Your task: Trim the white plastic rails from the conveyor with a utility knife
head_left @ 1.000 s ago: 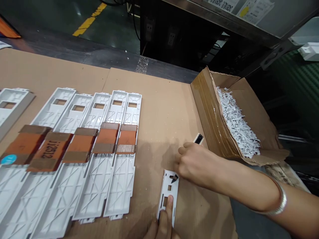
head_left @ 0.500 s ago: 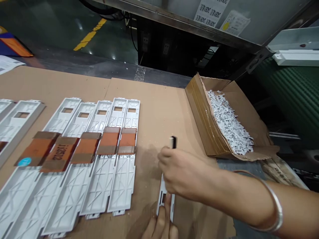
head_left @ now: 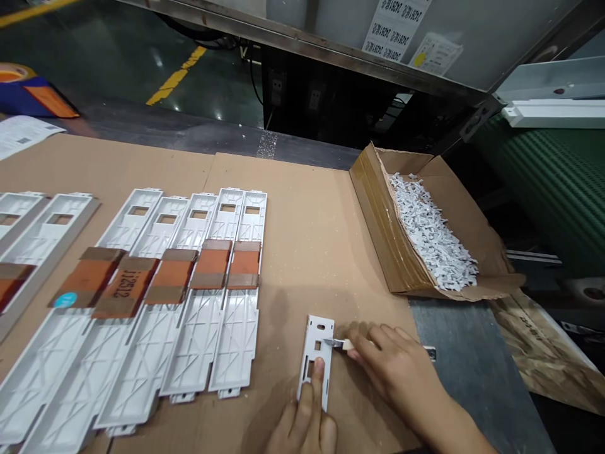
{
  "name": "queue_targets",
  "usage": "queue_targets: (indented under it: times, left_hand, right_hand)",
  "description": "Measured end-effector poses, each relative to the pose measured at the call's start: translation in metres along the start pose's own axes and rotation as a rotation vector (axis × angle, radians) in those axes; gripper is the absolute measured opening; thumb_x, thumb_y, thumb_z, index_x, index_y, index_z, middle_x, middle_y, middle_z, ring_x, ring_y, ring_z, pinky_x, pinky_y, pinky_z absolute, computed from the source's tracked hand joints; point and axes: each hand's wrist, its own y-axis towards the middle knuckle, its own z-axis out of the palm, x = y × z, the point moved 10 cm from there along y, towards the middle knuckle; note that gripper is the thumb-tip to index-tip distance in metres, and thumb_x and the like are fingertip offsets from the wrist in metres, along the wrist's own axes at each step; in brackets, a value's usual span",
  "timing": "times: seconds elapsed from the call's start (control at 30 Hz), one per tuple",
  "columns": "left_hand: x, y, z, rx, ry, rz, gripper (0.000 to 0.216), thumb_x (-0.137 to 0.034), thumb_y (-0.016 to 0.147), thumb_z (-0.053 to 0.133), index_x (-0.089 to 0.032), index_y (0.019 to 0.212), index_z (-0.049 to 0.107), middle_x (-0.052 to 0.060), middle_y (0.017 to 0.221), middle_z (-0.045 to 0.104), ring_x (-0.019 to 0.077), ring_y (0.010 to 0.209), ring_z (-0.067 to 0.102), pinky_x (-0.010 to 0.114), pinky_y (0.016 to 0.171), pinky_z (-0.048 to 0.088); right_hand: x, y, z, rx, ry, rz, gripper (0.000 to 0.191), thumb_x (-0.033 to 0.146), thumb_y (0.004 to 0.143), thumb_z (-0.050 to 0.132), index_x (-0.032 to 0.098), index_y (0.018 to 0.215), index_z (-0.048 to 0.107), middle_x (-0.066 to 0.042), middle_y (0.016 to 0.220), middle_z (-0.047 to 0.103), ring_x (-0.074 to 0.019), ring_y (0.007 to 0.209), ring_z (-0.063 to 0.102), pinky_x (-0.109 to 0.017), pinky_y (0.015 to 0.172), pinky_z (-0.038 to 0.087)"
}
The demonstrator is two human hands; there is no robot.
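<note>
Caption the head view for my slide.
Left hand pins a small white plate while right hand works a knife along its edge.

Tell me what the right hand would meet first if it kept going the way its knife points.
The right hand points its knife leftward, with the tip already at the small white plate that the left hand pins down. Beyond it lies bare cardboard, then probably the row of long white trays.
</note>
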Motion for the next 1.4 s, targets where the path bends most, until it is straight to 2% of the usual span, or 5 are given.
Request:
queue_targets:
  times: [0.63,0.87,1.0,1.13,1.4]
  left_hand:
    - [0.0,-0.001,-0.001,-0.02,-0.019,-0.018,0.025,0.002,0.076,0.043,-0.017,0.06,0.048,0.014,0.105,0.068,0.0211,0.086,0.064,0.029,0.063,0.044]
    - [0.0,-0.001,0.003,-0.033,-0.033,-0.021,0.024,0.001,0.075,0.043,-0.017,0.06,0.05,0.014,0.102,0.069,0.0205,0.085,0.065,0.028,0.062,0.044]
    - [0.001,-0.003,-0.005,-0.18,-0.007,-0.044,0.028,0.001,0.076,0.04,-0.017,0.056,0.045,0.014,0.095,0.07,0.0199,0.079,0.065,0.029,0.061,0.041]
    - [0.0,-0.001,0.002,-0.059,-0.037,-0.015,0.026,0.0,0.078,0.041,-0.016,0.059,0.049,0.015,0.101,0.069,0.0202,0.084,0.065,0.028,0.062,0.043]
    - [0.002,-0.003,0.001,-0.009,-0.073,-0.05,0.023,0.001,0.076,0.044,-0.015,0.062,0.051,0.015,0.105,0.068,0.0216,0.088,0.066,0.029,0.062,0.046]
  right_hand:
    - [0.0,0.001,0.01,0.023,0.061,0.031,0.03,0.028,0.097,0.032,0.022,0.103,0.061,-0.003,0.078,0.063,-0.0163,0.066,0.058,-0.028,0.061,0.038]
    - [-0.003,0.0,0.022,0.147,0.088,0.057,0.015,0.021,0.086,0.056,0.022,0.1,0.06,-0.003,0.086,0.066,-0.0193,0.07,0.061,-0.03,0.062,0.043]
    - [-0.001,0.001,0.018,0.126,0.022,0.065,0.018,0.02,0.081,0.063,0.022,0.099,0.061,-0.002,0.079,0.066,-0.0199,0.063,0.061,-0.031,0.058,0.043]
    - [-0.003,-0.001,0.02,0.138,0.077,0.1,0.017,0.019,0.084,0.059,0.024,0.099,0.061,-0.001,0.082,0.067,-0.0195,0.067,0.064,-0.03,0.06,0.046]
    - [-0.01,-0.008,0.037,0.291,0.276,0.166,0.02,0.024,0.093,0.043,0.025,0.106,0.057,-0.001,0.096,0.068,-0.0191,0.082,0.065,-0.031,0.07,0.051]
